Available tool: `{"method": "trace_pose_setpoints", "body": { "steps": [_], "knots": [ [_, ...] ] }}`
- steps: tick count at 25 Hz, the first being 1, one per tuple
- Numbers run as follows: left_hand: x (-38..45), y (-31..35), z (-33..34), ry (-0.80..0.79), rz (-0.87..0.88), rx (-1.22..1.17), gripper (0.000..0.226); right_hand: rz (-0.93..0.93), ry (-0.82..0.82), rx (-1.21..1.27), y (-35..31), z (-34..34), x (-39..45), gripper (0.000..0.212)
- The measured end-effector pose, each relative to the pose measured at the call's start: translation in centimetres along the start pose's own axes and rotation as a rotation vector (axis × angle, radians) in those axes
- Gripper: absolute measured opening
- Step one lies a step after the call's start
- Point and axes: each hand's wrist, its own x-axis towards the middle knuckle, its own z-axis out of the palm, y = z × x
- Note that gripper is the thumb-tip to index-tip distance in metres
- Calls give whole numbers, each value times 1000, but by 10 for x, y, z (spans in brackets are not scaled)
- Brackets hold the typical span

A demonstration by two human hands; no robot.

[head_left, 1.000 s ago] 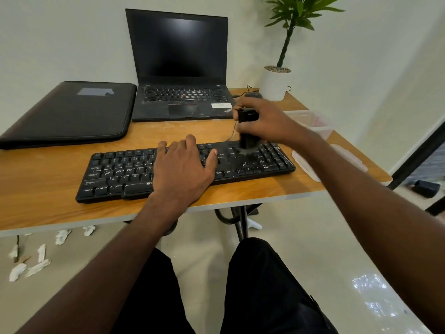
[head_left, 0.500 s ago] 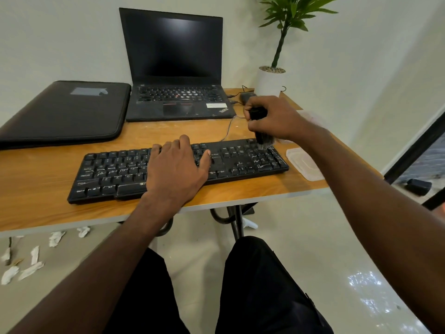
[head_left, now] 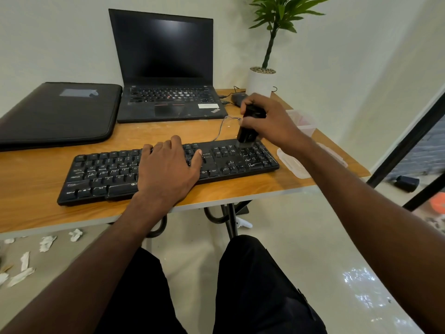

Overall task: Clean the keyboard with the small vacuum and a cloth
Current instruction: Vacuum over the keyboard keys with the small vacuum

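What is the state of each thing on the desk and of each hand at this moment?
laptop: lid open, screen dark
keyboard: flat on desk, held steady
small vacuum: upright, nozzle on keyboard's right end
left hand: flat, pressing on keys
right hand: gripping the vacuum
black sleeve: closed, lying flat
plastic lid: off its container

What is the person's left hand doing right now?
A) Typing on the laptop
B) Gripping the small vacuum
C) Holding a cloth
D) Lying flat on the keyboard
D: the left hand lies with straight fingers on the middle of the keyboard, while the right hand grips the vacuum at the keyboard's right end.
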Motion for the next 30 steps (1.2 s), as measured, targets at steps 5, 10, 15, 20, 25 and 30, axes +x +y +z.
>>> {"method": "trace_pose_setpoints", "body": {
  "steps": [5,10,15,20,25,30],
  "knots": [
    [0,-1,1,5,1,2,64,-17,79,-300,3,-9,6,20],
    [0,0,1,3,8,7,63,31,-41,-237,-3,-8,2,17],
    [0,0,1,7,8,17,64,-8,6,-112,-15,7,1,19],
    [1,-2,4,23,7,33,63,196,-32,44,-9,-5,5,12],
    [0,-2,3,38,7,14,64,96,-64,98,-27,19,2,15],
    [0,-3,4,37,-14,20,66,64,48,-511,-21,15,3,17]
  ]
}}
